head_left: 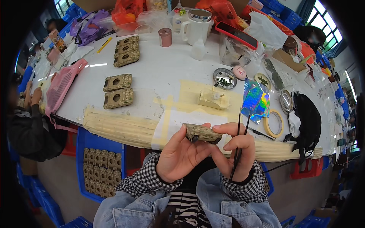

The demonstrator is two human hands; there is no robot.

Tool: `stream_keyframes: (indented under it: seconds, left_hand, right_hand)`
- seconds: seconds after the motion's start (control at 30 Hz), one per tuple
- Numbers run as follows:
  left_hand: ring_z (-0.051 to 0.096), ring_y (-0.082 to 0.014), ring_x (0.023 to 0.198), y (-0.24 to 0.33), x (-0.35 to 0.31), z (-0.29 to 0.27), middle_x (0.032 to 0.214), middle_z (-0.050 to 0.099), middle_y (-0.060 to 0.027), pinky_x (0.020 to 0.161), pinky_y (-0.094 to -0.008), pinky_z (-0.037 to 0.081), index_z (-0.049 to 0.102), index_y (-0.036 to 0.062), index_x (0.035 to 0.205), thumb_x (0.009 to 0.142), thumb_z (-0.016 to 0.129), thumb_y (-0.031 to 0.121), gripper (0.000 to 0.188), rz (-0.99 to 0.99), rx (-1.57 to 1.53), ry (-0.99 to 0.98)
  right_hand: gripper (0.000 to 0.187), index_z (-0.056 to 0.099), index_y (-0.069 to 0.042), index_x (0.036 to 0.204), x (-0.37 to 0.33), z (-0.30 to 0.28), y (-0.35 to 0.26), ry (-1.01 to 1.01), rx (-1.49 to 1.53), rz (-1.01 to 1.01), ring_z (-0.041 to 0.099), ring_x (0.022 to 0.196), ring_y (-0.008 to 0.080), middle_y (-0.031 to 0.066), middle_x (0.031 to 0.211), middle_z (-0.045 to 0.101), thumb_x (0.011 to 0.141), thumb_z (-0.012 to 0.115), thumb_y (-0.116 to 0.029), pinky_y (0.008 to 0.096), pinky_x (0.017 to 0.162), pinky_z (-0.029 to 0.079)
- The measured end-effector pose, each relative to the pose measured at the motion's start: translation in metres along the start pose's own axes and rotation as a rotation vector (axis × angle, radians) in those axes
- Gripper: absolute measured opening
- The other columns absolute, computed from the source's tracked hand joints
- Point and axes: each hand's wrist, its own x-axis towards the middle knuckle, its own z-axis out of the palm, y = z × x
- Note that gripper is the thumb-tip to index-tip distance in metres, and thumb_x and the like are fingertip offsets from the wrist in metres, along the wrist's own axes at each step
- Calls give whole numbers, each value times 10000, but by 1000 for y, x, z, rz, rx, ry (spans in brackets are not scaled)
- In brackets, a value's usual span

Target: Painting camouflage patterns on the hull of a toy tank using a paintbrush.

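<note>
Between my two hands, above the table's near edge, I hold a camouflage-patterned plastic casing, tilted with a dark edge toward me. My left hand grips its left end between thumb and fingers. At its right end are the thumb and forefinger of my right hand, which also keeps black tweezers with their tips pointing up and away. More camouflage casings with round holes lie on the table: a pair at left and a group farther back.
A blue crate below left holds rows of casings. On the right are a round dish of small dark parts, holographic bags and a tape roll. A white mug stands far back; another person sits left.
</note>
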Motion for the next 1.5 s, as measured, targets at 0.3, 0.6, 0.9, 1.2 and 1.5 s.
stream_keyframes:
  seconds: [0.3,0.6,0.9,1.2,1.5]
  left_hand:
    - [412,-285,1283,13,-1,8,1404,370,-141,1053,-430,401,175,66,1442,943,520,257,636,132,335,-91]
    - [371,-275,1318,32,1,2,1468,287,-142,1056,-442,386,106,182,1478,845,580,-33,819,258,423,-49]
    - [355,-265,1329,38,7,3,1468,292,-148,1067,-447,355,102,169,1479,819,576,-92,854,324,490,32]
    - [289,-369,1356,39,10,-4,1448,317,-162,1062,-524,347,80,155,1480,795,598,-43,881,418,681,11]
    - [298,-376,1349,35,6,-4,1427,339,-175,1072,-534,325,100,139,1472,784,619,-36,880,372,702,1]
  right_hand:
    - [281,472,-60,916,1,-9,-2,-36,21,-12,582,1006,321,206,1073,601,758,684,36,406,881,453]
    - [120,623,-11,904,33,-30,27,100,-565,108,573,778,263,127,834,603,791,646,18,333,702,452]
    - [212,658,-23,915,52,-25,62,5,-707,63,567,754,271,114,792,607,715,729,-23,341,659,459]
    - [169,656,-22,856,54,-20,66,26,-671,65,575,738,257,105,788,620,708,734,-7,327,643,461]
    - [160,607,17,937,44,-22,22,160,-300,49,573,721,219,132,810,626,784,647,40,294,668,440]
